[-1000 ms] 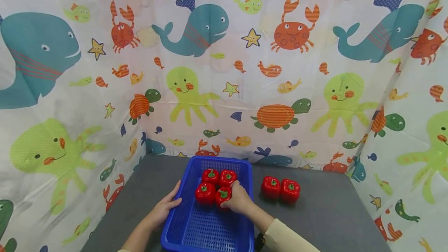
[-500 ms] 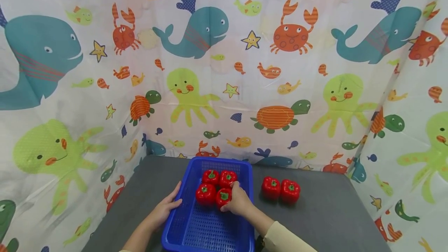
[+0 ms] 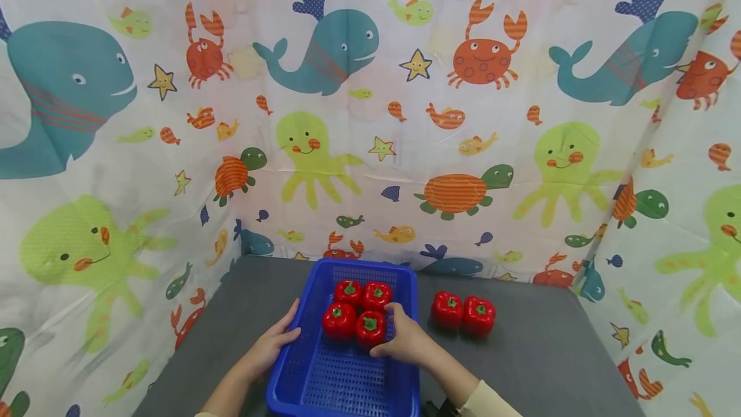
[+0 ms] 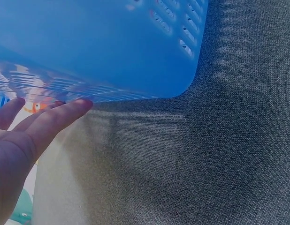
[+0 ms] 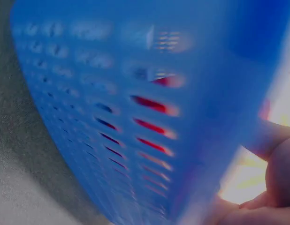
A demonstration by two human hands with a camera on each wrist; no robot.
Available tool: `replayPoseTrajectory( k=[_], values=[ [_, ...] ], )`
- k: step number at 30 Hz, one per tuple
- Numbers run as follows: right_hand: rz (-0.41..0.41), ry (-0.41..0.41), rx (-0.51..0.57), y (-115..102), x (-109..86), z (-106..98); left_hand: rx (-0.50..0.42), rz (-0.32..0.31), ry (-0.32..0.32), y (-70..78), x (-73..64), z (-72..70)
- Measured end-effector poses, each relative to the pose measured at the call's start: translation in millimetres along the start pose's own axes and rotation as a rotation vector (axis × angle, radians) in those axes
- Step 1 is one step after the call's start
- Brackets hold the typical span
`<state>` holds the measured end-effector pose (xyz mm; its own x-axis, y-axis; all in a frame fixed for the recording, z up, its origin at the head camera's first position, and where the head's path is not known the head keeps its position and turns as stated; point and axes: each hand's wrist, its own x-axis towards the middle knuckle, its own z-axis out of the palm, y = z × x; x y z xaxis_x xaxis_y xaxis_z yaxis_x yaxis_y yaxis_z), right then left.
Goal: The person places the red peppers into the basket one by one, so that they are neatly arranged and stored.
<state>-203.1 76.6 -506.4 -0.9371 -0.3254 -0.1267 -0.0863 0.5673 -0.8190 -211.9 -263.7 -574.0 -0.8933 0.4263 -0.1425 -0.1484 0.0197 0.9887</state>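
Note:
Several red bell peppers with green stems sit grouped in the far half of a blue plastic basket. My right hand is inside the basket's right side, thumb and fingers spread around the near right pepper, with a small gap seen between palm and pepper. In the right wrist view the slotted basket wall hides most of the peppers, and part of the right hand shows over the rim. My left hand rests against the basket's left side; its extended fingers touch the wall in the left wrist view.
Two more red bell peppers stand side by side on the grey table, right of the basket. A curtain printed with sea animals encloses the back and both sides.
My right hand has loosened from the near right pepper and shifted slightly right, its fingers spreading. That pepper stays in the basket. The left hand has not moved.

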Motion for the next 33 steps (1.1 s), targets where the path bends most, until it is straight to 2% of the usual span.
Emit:
replayPoseTrajectory(
  k=[3,6,10,16,22,27,30,33],
  values=[
    [0.021,-0.042,0.137,-2,-10.6,-12,0.002,-0.002,-0.001,-0.2,1.0,0.0],
    [0.013,-0.023,0.235,-3,-17.5,-23,0.002,-0.005,0.008,0.2,0.6,-0.3],
    [-0.019,0.068,0.261,-1,-23.6,-38,0.017,-0.004,0.016,0.6,0.1,-0.9],
    [-0.073,0.266,0.287,9,-28.9,-61,0.018,0.003,0.009,-1.0,1.5,-0.9],
    [-0.114,0.394,0.191,22,-34.7,-85,0.015,0.008,0.008,-2.4,1.5,-1.0],
    [-0.188,0.506,0.016,39,-38.3,-102,0.017,0.007,0.006,-1.7,1.0,-0.8],
    [-0.185,0.581,-0.081,52,-39.2,-110,0.016,0.006,0.002,-1.5,0.7,-1.2],
    [-0.170,0.614,-0.133,67,-38.2,-118,0.008,0.006,-0.004,-1.5,0.8,-2.2]
  ],
)
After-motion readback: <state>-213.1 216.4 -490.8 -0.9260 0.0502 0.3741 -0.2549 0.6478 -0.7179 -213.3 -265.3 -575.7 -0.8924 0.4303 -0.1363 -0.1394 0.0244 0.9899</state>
